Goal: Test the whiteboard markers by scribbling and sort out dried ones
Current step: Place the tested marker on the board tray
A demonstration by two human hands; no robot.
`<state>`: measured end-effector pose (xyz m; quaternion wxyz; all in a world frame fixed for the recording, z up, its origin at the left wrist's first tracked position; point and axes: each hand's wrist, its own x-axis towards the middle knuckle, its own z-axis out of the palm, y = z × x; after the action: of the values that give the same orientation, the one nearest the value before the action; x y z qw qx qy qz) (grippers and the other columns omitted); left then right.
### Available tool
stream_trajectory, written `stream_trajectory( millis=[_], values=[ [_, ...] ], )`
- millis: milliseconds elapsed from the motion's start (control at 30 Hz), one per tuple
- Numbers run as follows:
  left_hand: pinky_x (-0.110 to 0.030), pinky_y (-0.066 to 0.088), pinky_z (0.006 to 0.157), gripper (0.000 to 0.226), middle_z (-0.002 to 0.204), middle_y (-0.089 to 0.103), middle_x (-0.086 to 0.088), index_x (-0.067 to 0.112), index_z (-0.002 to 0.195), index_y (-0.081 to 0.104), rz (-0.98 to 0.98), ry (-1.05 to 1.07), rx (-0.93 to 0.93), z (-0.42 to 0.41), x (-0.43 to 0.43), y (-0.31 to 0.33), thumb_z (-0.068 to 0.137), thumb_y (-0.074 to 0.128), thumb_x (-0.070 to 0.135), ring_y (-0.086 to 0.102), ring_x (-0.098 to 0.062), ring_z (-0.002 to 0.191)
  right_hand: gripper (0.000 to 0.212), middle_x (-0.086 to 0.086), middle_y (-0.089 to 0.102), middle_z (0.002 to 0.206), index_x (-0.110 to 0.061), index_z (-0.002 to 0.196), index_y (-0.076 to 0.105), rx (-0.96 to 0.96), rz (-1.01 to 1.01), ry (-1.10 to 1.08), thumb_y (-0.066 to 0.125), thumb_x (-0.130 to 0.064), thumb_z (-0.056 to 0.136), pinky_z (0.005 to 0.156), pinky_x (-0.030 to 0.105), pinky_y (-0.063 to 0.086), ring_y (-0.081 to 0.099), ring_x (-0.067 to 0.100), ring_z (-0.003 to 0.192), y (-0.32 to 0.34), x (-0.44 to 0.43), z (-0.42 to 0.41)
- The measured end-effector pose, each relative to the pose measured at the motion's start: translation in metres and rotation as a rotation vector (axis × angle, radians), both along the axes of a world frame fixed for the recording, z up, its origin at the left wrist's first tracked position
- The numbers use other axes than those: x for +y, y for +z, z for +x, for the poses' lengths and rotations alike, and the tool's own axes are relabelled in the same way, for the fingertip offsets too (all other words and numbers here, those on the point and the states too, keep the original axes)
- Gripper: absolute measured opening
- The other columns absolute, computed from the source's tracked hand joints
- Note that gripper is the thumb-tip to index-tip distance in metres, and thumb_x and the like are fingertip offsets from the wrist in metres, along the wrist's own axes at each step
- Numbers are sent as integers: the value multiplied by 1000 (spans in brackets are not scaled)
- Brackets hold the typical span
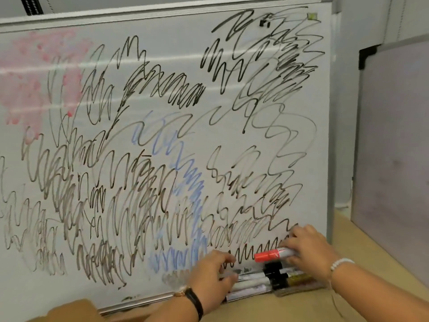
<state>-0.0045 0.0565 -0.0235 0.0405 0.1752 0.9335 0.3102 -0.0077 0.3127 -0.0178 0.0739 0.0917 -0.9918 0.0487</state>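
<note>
Fingers (293, 240) of the right hand (311, 249) curl round the pale barrel of a red-capped marker (275, 254), thumb below and fingers above. We see the marker lying level along the foot of the whiteboard (162, 66), long axis left to right, cap on and pointing to the person's left, held just above the other pens.

The left hand (209, 275) arches over the near ends of a row of markers (253, 283), index finger and thumb bent toward the white barrels; we cannot tell whether they grip one or only touch. These markers lie side by side against the board's lower edge, most with black caps at mid-row, one with a gold-toned barrel at the right end.

A black-strapped watch (185, 293) sits on the left wrist, a white bead bracelet (341, 262) on the right.

The board leans back, its bottom rail on a beige surface (362, 242). We find it crowded with black scribbles (176, 89), some dark and some faint grey, a band of blue scribbles (190, 180) running down the middle, and a smeared red patch (34, 77) at upper left. A small yellow-green piece (312, 16) is at the upper right corner.

A second board (394, 135), grey-faced, stands to the right against a grey wall (362, 31).
</note>
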Motion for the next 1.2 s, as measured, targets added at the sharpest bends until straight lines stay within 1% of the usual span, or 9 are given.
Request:
stream_trajectory(
  millis=[200,400,633,700,800,867,967,1100,1200],
  values=[
    [-20,32,101,33,125,45,16,36,125,53,-189,-84,151,-4,34,-28,92,52,38,41,-4,117,34,-18,46,115,-44,121,54,-94,-60,-68,56,-42,88,88,25,32,34,9,106,-41,22,-6],
    [-23,30,100,32,126,47,18,35,126,54,-319,-94,245,-11,42,-38,94,50,37,40,-8,118,36,-16,46,118,-42,126,51,-75,-88,-94,53,-40,90,97,27,32,34,10,110,-57,30,-10],
    [-26,30,101,32,127,49,15,33,126,54,-411,-85,265,-16,42,-48,95,49,31,42,-11,118,37,-18,42,124,-46,127,49,47,-117,-133,50,-41,91,103,31,22,30,10,118,-68,20,3],
    [-25,29,102,33,127,48,15,34,127,53,-401,-77,268,-14,42,-51,94,49,33,41,-10,119,34,-17,46,121,-46,122,54,90,-130,-141,55,-41,88,99,35,26,35,12,117,-70,9,9],
    [-24,29,103,34,127,48,14,33,128,53,-371,-66,273,-10,39,-49,94,49,34,41,-9,120,22,-17,56,92,-44,89,68,245,-148,-56,70,-41,68,75,33,40,49,13,91,-80,-15,14],
    [-23,29,102,34,128,47,14,33,128,53,-352,-60,295,-6,36,-45,94,48,35,41,-9,121,12,-18,54,82,-41,76,67,338,-147,39,60,-43,66,67,28,39,44,11,83,-83,-37,19],
    [-23,31,100,32,125,47,14,33,126,54,-316,-42,326,2,26,-32,95,47,35,42,-7,118,21,-18,53,79,-36,69,66,369,-124,167,46,-45,70,65,28,41,41,10,82,-89,-69,28],
    [-21,38,91,25,115,52,13,29,117,60,-221,11,392,15,-3,-6,94,50,33,47,-6,110,20,-20,53,74,-35,68,66,361,-139,291,48,-45,70,63,26,42,40,8,79,-103,-100,37],
    [-17,41,78,15,93,51,17,30,105,60,-187,108,347,26,-34,15,93,51,32,50,-3,89,21,-22,52,70,-36,65,64,321,-136,339,46,-46,67,60,22,43,38,5,77,-119,-115,45]
  ],
)
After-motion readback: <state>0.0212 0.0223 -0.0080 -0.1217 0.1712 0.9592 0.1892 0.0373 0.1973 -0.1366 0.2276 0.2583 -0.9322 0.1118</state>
